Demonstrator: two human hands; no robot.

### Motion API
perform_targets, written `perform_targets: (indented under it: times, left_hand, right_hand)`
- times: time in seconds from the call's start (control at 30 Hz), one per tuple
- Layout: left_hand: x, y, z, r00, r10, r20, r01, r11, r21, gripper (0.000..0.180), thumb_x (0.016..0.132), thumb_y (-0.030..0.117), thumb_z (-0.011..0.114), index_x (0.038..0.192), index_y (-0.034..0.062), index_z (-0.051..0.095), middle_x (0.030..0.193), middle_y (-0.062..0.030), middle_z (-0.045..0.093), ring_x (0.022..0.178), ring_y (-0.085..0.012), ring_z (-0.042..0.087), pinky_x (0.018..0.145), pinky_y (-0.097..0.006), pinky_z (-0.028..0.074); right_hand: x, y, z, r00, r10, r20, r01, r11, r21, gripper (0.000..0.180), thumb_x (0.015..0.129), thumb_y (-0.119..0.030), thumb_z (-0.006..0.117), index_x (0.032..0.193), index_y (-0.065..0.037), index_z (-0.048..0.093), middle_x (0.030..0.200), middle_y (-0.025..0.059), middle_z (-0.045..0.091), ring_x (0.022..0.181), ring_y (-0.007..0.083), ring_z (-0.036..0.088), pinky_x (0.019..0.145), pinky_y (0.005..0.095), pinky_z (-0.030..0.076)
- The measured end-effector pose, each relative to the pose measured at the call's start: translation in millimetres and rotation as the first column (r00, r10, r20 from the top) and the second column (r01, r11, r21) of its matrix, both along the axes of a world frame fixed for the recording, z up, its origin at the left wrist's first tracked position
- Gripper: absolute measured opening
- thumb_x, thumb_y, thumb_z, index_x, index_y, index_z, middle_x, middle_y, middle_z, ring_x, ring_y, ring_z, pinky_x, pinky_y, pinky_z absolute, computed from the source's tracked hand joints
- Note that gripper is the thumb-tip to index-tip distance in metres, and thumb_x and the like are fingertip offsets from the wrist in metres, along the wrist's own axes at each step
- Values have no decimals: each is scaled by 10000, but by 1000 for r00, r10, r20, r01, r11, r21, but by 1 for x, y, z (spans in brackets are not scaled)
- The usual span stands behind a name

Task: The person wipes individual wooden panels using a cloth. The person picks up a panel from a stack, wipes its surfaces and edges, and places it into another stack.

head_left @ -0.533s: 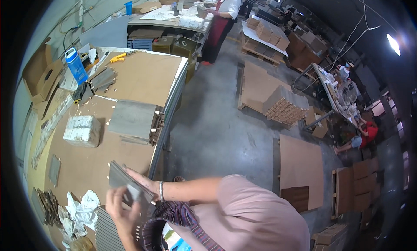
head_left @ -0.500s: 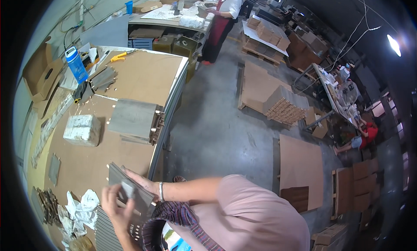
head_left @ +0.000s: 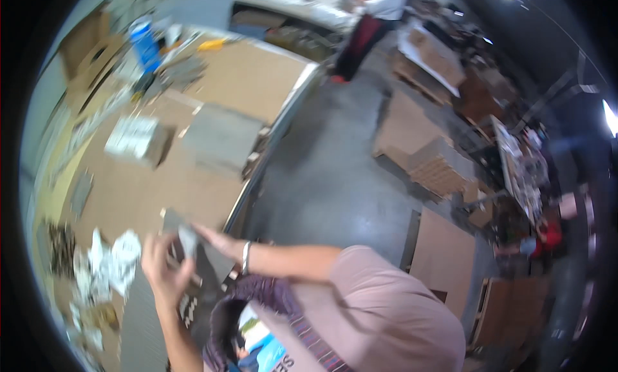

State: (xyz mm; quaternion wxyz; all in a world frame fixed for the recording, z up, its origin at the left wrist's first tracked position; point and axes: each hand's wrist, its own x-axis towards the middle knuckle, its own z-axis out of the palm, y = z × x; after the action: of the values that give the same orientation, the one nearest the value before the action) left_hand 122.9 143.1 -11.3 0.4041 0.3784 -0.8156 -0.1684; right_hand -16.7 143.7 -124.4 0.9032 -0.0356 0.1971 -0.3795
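- My left hand [head_left: 164, 269] curls around the near edge of a flat grey panel [head_left: 206, 259], fingers bent close, with a small pale scrap [head_left: 188, 240] pinched at my fingertips.
- My right hand [head_left: 219, 243] lies flat on the same panel, fingers stretched out and almost straight, a bracelet [head_left: 245, 257] at the wrist.
- The panel sits tilted at the near corner of the brown worktable [head_left: 141, 191], beside crumpled white paper [head_left: 109, 262].
- Motion blur hides how tightly I grip.
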Motion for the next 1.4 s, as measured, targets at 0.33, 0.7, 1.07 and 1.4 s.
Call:
perform_targets:
  times: [0.33, 0.7, 1.07, 1.4]
  left_hand:
    - [20, 6, 3, 995, 97, 9, -97, 995, -14, 376, 615, 83, 731, 964, -20, 634, 861, -114, 593, 710, -233, 586, 621, -332, 501]
    - [27, -32, -1, 953, 302, -25, -301, 953, 39, 351, 653, 90, 708, 982, -14, 645, 860, -127, 593, 747, -259, 609, 687, -343, 516]
    - [19, -21, 2, 961, 272, -43, -272, 962, 3, 341, 646, 89, 714, 966, -1, 643, 848, -115, 585, 737, -258, 611, 646, -351, 503]
    - [7, -9, 9, 982, 191, -8, -191, 981, -17, 391, 613, 59, 718, 987, -11, 626, 803, -118, 546, 726, -254, 582, 648, -355, 492]
  right_hand:
    - [-8, 8, 48, 995, -29, 93, 31, 999, -17, 581, 996, -555, 332, 1325, -112, 511, 1142, 76, 630, 994, 181, 642, 840, 331, 551]
    - [-8, 18, 40, 994, -9, -113, 7, 1000, -11, 511, 974, -573, 395, 1173, -149, 601, 934, 22, 663, 747, 139, 648, 646, 284, 551]
    - [-15, 21, 44, 992, -14, -128, 8, 999, -47, 518, 991, -540, 384, 1248, -131, 571, 998, 35, 664, 824, 145, 657, 704, 296, 559]
    - [-15, 17, 28, 997, 25, 69, -27, 999, 18, 491, 977, -543, 421, 1208, -152, 608, 907, 29, 687, 771, 169, 675, 658, 324, 570]
